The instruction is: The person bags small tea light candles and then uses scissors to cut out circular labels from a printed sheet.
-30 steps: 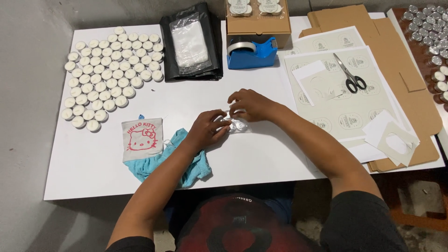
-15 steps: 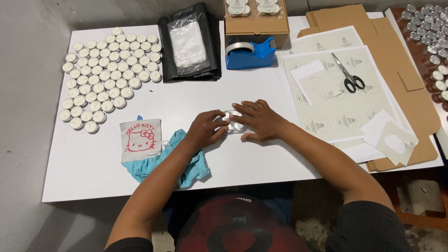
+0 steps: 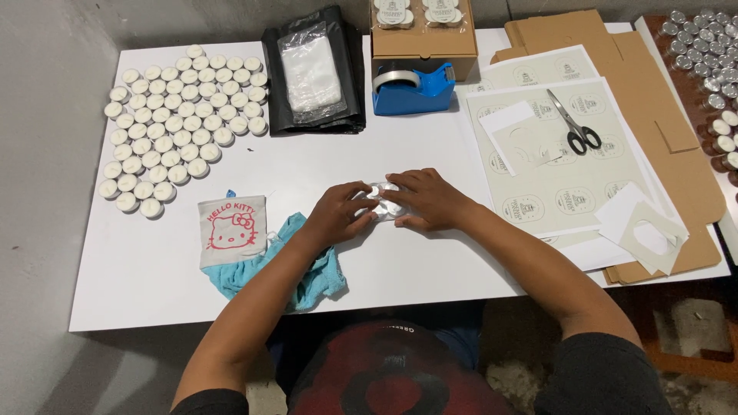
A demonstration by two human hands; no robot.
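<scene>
Hands grip clear candle packet mid-table; bare tabletop toward near edge.

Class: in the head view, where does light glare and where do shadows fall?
Head view: even overhead light; slight sheen on the clear packet atop the black bag; soft shadows under the left hand and right hand; floor below the table edge is dim.

Two bare forearms are seen, ending in the bare left hand and the bare right hand. Short black fabric sleeves are worn at the upper arms. A dark garment with a red and black printed pattern is seen at the lap.
</scene>
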